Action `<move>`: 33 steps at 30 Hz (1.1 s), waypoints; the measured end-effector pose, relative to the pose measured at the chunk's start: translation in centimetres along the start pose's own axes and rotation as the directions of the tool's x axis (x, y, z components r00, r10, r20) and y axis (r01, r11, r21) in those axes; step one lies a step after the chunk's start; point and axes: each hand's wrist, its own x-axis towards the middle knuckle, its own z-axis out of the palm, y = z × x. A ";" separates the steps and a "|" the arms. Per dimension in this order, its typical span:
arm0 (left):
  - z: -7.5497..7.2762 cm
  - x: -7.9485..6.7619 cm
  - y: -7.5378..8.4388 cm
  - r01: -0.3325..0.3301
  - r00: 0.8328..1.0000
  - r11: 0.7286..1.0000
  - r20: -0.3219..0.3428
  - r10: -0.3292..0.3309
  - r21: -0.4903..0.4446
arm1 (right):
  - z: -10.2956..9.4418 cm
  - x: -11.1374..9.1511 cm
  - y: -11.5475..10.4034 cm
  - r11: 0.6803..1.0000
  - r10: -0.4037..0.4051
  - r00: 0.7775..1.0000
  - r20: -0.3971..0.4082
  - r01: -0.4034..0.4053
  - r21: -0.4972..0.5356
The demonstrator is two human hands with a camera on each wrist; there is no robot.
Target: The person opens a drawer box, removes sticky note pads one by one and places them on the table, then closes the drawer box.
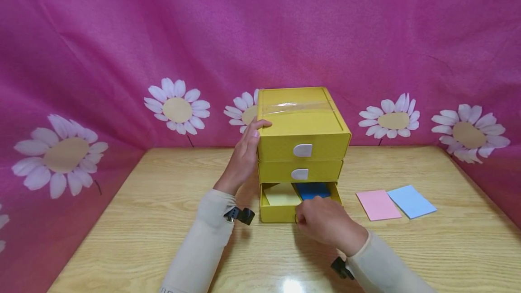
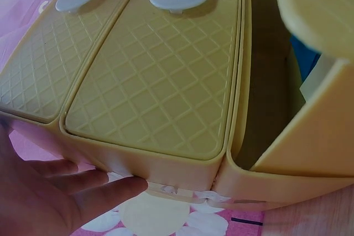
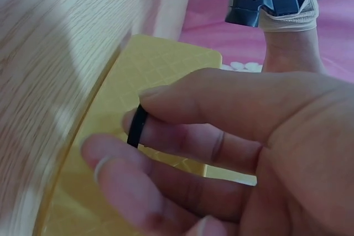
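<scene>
Yellow drawer box (image 1: 285, 148) stands in the middle of the head view, between the two hands. The left hand (image 1: 243, 155) lies along its left side with straight fingers, touching but not gripping. The right hand (image 1: 325, 223) pinches a thin black band (image 3: 137, 127) between thumb and finger, right in front of the bottom drawer (image 1: 278, 214), so it is the hand nearer to that drawer. In the right wrist view the band's long side runs nearly up and down, leaning a little; I cannot tell if it is joined to the drawer. The drawer sticks out toward the bottom of the frame, up and left from the right hand, lower and to the right of the left hand. Inside it are pale yellow paper (image 1: 281, 194) and blue paper (image 1: 311, 190). Farther right in the frame, a pink pad (image 1: 378, 205) and a light blue pad (image 1: 412, 201) lie close together on the desk (image 1: 134, 238).
</scene>
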 end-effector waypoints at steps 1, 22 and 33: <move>0.0 0.0 0.0 -0.001 1.000 1.000 -0.001 0.001 0.001 | 0.0 0.0 0.0 1.000 -0.008 1.000 0.001 0.008 0.004; 0.3 0.1 0.0 -0.003 1.000 1.000 0.002 0.003 -0.014 | 0.0 -1.0 -0.1 0.997 -0.062 0.998 0.010 0.062 0.044; 0.0 0.0 0.0 0.003 1.000 1.000 0.005 -0.003 -0.017 | 0.5 -1.5 -0.3 0.998 -0.065 0.998 0.002 0.065 0.008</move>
